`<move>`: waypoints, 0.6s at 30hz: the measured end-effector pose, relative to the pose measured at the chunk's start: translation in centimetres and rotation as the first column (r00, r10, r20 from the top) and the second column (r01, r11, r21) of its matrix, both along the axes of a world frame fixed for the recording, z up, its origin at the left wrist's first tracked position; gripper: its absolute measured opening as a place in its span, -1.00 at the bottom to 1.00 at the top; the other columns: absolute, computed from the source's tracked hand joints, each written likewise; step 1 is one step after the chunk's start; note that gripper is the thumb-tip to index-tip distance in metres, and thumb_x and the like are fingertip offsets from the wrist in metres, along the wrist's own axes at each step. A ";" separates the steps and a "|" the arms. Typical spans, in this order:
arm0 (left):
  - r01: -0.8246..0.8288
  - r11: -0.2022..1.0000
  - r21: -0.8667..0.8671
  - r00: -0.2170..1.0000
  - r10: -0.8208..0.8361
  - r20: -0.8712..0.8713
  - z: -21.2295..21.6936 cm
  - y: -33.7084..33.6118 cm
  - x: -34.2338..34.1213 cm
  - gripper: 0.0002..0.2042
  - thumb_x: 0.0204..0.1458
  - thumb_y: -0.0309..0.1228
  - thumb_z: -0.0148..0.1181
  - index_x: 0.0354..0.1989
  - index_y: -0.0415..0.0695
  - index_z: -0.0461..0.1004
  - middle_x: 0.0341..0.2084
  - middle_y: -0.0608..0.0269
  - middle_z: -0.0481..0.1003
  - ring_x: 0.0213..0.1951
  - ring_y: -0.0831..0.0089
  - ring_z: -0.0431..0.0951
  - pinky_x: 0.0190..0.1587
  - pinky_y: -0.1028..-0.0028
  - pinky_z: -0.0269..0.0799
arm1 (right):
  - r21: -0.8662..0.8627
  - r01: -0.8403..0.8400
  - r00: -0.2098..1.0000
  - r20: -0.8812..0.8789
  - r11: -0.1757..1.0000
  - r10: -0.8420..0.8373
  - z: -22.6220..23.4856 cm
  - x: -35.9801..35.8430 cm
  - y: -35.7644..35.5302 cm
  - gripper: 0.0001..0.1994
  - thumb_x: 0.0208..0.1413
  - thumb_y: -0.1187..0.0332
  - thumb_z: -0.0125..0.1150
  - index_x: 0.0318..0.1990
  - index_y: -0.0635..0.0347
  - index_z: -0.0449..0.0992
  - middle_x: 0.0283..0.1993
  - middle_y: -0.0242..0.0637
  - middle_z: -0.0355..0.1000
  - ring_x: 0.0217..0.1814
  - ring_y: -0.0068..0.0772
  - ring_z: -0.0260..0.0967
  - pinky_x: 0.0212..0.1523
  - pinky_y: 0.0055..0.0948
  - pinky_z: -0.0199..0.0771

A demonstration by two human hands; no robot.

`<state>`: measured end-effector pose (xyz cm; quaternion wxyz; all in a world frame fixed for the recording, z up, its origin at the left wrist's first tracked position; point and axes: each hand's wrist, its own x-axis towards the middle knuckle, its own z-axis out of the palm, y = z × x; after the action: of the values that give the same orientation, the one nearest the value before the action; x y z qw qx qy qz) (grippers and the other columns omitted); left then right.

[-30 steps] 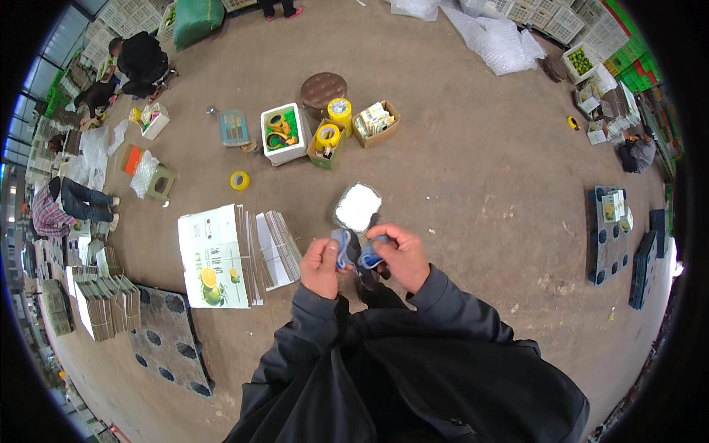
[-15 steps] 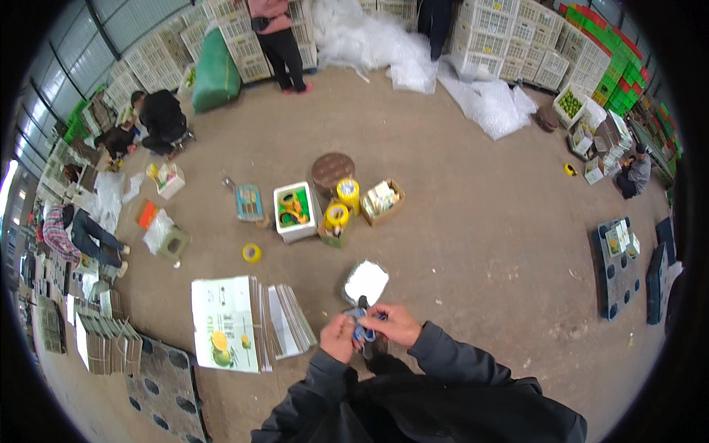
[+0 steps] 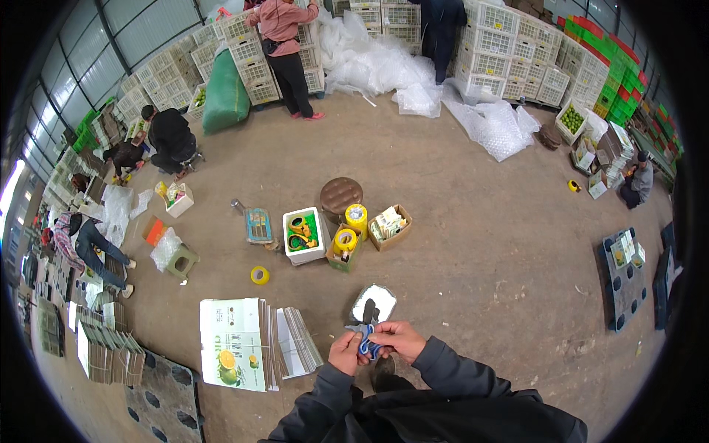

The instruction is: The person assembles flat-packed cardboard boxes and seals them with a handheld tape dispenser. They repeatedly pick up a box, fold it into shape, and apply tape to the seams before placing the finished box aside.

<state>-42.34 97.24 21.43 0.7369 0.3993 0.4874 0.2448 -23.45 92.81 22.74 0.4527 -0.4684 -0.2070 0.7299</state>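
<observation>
A blue-and-grey item (image 3: 365, 345) is held between the left hand (image 3: 344, 353) and right hand (image 3: 401, 340); its blue part is curved; its kind cannot be determined.

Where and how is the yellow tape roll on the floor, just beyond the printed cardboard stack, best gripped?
The yellow tape roll is probably best pinched across its ring from above, one finger in the hole and thumb outside: it lies flat, with its open centre facing up.

Warehouse with stacked crates (image 3: 489, 40), fruit (image 3: 572, 119), cartons (image 3: 231, 344).
</observation>
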 end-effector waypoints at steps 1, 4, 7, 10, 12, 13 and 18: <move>0.015 1.000 -0.019 0.999 -0.014 0.040 0.0 0.0 -0.1 -0.74 0.37 -0.28 0.08 -0.27 -0.21 0.53 -0.58 0.32 0.52 -0.61 0.62 0.44 -0.52 0.57 0.37 | -0.014 0.001 1.000 -0.004 1.000 -0.001 -0.1 -0.1 0.0 -0.75 0.21 0.18 0.38 -0.27 0.20 0.58 -0.43 -0.48 0.50 -0.53 -0.70 0.37 -0.52 -0.62 0.39; 0.011 1.000 0.014 0.997 -0.010 -0.072 0.3 -0.1 -0.1 -0.73 0.35 -0.21 0.11 -0.20 -0.19 0.55 -0.55 0.30 0.55 -0.56 0.61 0.48 -0.46 0.59 0.39 | -0.018 0.006 0.972 0.234 1.000 -0.002 -0.5 -0.8 0.0 -0.78 0.20 0.22 0.38 -0.30 0.20 0.59 -0.49 -0.49 0.47 -0.56 -0.69 0.35 -0.53 -0.61 0.37; 0.219 0.885 0.411 0.917 -0.043 -0.397 0.6 -0.1 -0.1 -0.70 0.32 -0.16 0.16 -0.15 -0.17 0.56 -0.52 0.31 0.56 -0.50 0.61 0.50 -0.43 0.58 0.42 | 0.073 -0.019 0.867 0.498 0.997 -0.020 -0.9 -1.5 0.2 -0.79 0.20 0.22 0.36 -0.32 0.18 0.59 -0.53 -0.49 0.44 -0.60 -0.67 0.33 -0.55 -0.61 0.33; 0.217 0.922 0.320 0.961 -0.144 -0.236 0.4 -0.1 -0.6 -0.71 0.29 -0.16 0.21 -0.13 -0.17 0.54 -0.49 0.33 0.57 -0.47 0.61 0.52 -0.39 0.56 0.43 | 0.031 -0.014 0.928 0.373 0.999 0.001 -1.2 -1.3 0.3 -0.79 0.22 0.21 0.31 -0.31 0.17 0.60 -0.54 -0.49 0.44 -0.61 -0.67 0.32 -0.57 -0.61 0.31; 0.209 0.973 0.099 0.978 -0.207 -0.026 -0.1 -0.1 -1.2 -0.74 0.29 -0.21 0.20 -0.15 -0.19 0.52 -0.45 0.33 0.57 -0.45 0.63 0.52 -0.36 0.56 0.45 | -0.087 -0.006 0.997 0.079 0.996 0.012 -1.5 -0.7 0.0 -0.82 0.24 0.25 0.26 -0.29 0.16 0.60 -0.52 -0.49 0.45 -0.59 -0.68 0.33 -0.57 -0.60 0.32; 0.209 0.978 0.025 0.977 -0.210 0.022 -0.4 0.0 -1.6 -0.76 0.29 -0.25 0.20 -0.17 -0.21 0.50 -0.42 0.34 0.56 -0.43 0.64 0.51 -0.34 0.56 0.47 | -0.111 0.034 0.995 -0.092 0.993 -0.044 -1.6 -0.3 -0.1 -0.86 0.26 0.30 0.23 -0.27 0.16 0.59 -0.49 -0.49 0.46 -0.58 -0.69 0.34 -0.56 -0.59 0.34; 0.367 0.908 0.201 0.924 -0.329 -0.197 -1.1 1.0 -2.8 -0.79 0.30 -0.32 0.13 -0.30 -0.20 0.52 -0.52 0.27 0.57 -0.49 0.55 0.56 -0.38 0.50 0.48 | -0.069 -0.167 0.952 0.249 0.984 0.179 -2.0 0.6 -1.0 -0.85 0.22 0.31 0.22 -0.30 0.18 0.60 -0.52 -0.47 0.45 -0.60 -0.67 0.35 -0.58 -0.59 0.32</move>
<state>-45.11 98.22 20.30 0.6752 0.5822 0.4331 0.1324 -22.83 91.79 20.75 0.3457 -0.5488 -0.2864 0.7052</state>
